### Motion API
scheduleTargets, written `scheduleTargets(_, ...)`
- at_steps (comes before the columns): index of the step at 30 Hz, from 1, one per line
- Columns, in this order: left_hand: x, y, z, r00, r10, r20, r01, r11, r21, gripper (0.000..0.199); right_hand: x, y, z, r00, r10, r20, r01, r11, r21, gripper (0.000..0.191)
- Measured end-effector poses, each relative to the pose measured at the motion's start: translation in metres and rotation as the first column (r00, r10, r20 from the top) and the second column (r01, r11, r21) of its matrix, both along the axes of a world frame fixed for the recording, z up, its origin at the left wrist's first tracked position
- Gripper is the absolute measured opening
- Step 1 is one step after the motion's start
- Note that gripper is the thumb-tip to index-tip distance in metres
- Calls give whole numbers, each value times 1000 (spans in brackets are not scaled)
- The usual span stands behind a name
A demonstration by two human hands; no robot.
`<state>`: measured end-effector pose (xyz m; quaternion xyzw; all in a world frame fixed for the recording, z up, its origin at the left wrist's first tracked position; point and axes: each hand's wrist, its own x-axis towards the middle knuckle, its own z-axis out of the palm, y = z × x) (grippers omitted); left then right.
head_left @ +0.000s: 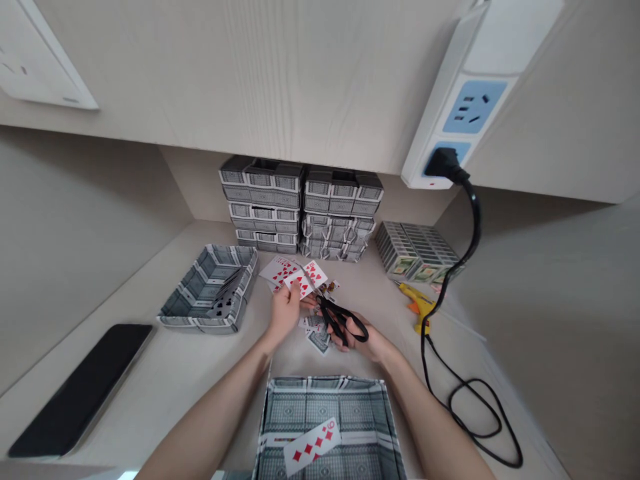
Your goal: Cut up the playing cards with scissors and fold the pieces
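My left hand (285, 308) pinches a playing card (299, 284) with red hearts, held above the desk. In my right hand (356, 332) is a pair of black-handled scissors (336, 313), its blades pointing at the card, where a cut seems to run between two parts. Under and beside the hands lie more heart cards (278, 268) and several cut card pieces (319, 340). Close to my body stands an open box made of patterned cards (327, 387), with a cut strip of a diamond nine (313, 448) inside it.
At left stands another card box (173, 321) holding dark card strips (225, 297), near a long black pad (83, 393). Stacked card boxes (265, 197) line the back. Card packs (417, 250), a yellow glue gun (419, 305) and its black cord (450, 400) lie right, below a power strip (465, 107).
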<state>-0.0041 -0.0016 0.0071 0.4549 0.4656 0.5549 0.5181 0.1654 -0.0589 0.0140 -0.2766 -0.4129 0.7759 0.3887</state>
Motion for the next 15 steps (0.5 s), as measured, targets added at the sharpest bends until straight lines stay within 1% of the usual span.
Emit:
scheduleTargets(5,0,0,-1,1000,-25,3,25,999,20,36,0,0,0,1000,1,-12,-1,1000,-14,57)
scheduleTargets(11,1,-1,1,1000,-25,6,25,1000,16,38,1,1,3,1000,8,13,-8,1000,-25,60)
scheduleTargets(15,0,-2,2,999,-35,9,35,999,17,40,2,0,3,1000,5,13,-4,999,-38,57)
